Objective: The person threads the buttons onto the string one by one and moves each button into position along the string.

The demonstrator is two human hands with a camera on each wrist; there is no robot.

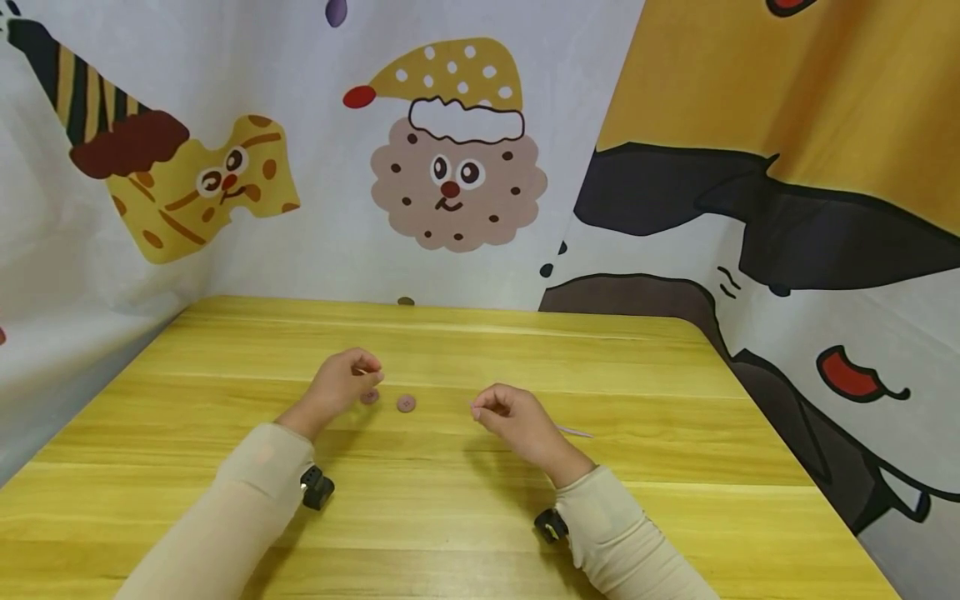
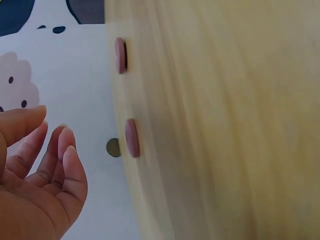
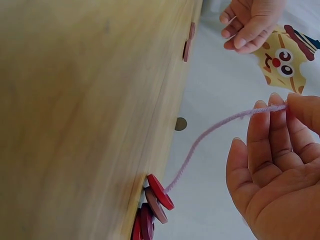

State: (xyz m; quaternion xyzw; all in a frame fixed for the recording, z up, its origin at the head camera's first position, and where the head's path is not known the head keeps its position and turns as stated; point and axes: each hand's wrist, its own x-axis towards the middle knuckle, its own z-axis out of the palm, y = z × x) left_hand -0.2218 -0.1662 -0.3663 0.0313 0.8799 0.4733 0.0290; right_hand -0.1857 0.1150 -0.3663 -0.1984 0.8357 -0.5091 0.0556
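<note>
My right hand (image 1: 517, 419) pinches one end of a pink string (image 3: 192, 145) between thumb and fingertips. From there the string droops to several red and brownish buttons (image 3: 159, 192), which lean against one another on the tabletop. In the head view these strung buttons are hidden by the right hand, and a bit of string shows past the wrist. My left hand (image 1: 345, 385) hovers by two loose pinkish-brown buttons; nothing is between its loosely bent fingers (image 2: 75, 175). One loose button (image 1: 370, 397) sits just under the left fingertips, the other (image 1: 406, 404) a little to its right.
Both hands work over a yellow wood-grain table (image 1: 420, 533). Behind it and at the sides hangs a white cloth (image 1: 300, 258) printed with cartoon food figures. Dark camera straps (image 1: 318, 488) sit at both wrists, below beige sleeves.
</note>
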